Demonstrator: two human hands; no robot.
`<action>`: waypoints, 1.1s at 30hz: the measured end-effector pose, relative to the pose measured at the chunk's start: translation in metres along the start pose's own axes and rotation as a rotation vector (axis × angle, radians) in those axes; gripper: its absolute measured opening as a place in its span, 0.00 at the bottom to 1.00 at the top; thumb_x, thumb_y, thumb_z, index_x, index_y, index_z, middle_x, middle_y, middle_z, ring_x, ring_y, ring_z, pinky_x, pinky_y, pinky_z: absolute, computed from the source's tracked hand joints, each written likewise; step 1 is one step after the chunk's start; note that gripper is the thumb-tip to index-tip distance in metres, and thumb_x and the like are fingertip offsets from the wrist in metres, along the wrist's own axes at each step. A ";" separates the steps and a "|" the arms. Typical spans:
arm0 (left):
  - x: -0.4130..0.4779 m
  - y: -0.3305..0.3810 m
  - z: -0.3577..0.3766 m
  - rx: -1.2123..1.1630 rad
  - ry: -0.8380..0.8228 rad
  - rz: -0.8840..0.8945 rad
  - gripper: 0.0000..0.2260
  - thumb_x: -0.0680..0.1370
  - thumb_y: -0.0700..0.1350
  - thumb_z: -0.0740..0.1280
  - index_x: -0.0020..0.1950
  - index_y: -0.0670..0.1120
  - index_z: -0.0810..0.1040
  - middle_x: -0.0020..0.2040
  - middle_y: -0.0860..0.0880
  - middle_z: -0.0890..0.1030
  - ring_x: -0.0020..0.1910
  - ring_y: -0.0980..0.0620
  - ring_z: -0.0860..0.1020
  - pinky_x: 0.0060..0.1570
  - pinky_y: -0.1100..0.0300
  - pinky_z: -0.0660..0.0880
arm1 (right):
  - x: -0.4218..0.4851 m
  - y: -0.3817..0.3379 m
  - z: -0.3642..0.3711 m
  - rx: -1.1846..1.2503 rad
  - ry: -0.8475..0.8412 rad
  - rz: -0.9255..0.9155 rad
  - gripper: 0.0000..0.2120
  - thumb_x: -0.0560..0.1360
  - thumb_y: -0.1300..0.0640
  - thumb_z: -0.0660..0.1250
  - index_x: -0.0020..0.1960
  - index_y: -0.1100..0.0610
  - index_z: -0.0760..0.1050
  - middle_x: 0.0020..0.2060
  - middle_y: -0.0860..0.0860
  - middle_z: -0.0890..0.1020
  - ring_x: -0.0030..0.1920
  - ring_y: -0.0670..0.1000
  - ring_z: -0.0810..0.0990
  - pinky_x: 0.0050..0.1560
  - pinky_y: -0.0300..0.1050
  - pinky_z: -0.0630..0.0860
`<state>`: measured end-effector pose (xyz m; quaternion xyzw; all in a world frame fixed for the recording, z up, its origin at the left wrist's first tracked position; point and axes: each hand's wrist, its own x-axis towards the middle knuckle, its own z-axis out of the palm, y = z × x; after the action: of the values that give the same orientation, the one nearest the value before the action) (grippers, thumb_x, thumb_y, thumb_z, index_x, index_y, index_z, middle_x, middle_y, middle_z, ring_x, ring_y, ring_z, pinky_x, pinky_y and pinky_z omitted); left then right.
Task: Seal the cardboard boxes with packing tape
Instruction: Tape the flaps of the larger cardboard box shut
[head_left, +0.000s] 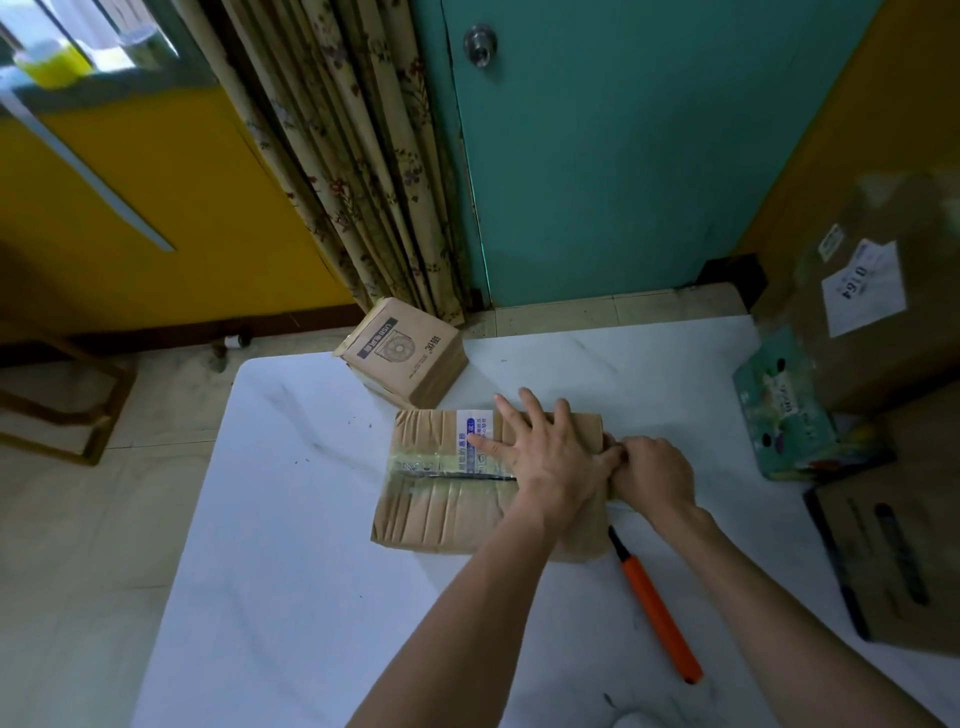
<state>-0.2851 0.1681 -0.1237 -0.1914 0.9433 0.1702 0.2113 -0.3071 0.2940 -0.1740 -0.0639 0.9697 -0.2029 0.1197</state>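
We see a brown cardboard box, white grey-veined marble bench, orange-and-black stick-shaped cutter, beige floral fabric curtain.

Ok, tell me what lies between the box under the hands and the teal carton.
Head view: the right hand at the box end, then bare white table.

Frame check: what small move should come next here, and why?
Probably rub the tape down over the right edge of the box. The left hand lies spread on the box top, steadying it; the right hand curls its fingers at that edge, on what I cannot tell; the orange cutter lies untouched on the table.
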 end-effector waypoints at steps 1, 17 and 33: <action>0.001 0.001 -0.002 -0.002 -0.007 -0.006 0.36 0.74 0.72 0.61 0.73 0.50 0.63 0.79 0.41 0.49 0.78 0.30 0.37 0.59 0.16 0.36 | -0.001 0.003 0.001 0.046 0.011 -0.010 0.25 0.81 0.50 0.61 0.26 0.53 0.65 0.23 0.50 0.72 0.26 0.53 0.71 0.25 0.41 0.57; -0.009 -0.088 -0.082 -0.253 0.210 0.004 0.31 0.68 0.70 0.65 0.64 0.53 0.72 0.62 0.49 0.74 0.64 0.46 0.69 0.65 0.27 0.63 | -0.028 -0.060 -0.057 0.874 -0.007 -0.251 0.26 0.75 0.60 0.73 0.23 0.53 0.65 0.21 0.45 0.63 0.25 0.45 0.62 0.28 0.39 0.60; -0.018 -0.212 -0.137 -0.949 0.221 0.031 0.14 0.70 0.51 0.73 0.54 0.52 0.81 0.48 0.52 0.84 0.44 0.57 0.83 0.46 0.59 0.79 | -0.024 -0.187 -0.063 0.842 -0.236 -0.534 0.29 0.76 0.44 0.70 0.24 0.59 0.67 0.19 0.47 0.65 0.22 0.44 0.64 0.25 0.39 0.60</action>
<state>-0.2237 -0.0660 -0.0496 -0.2697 0.7811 0.5631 -0.0031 -0.2859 0.1515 -0.0366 -0.2780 0.7336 -0.5910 0.1878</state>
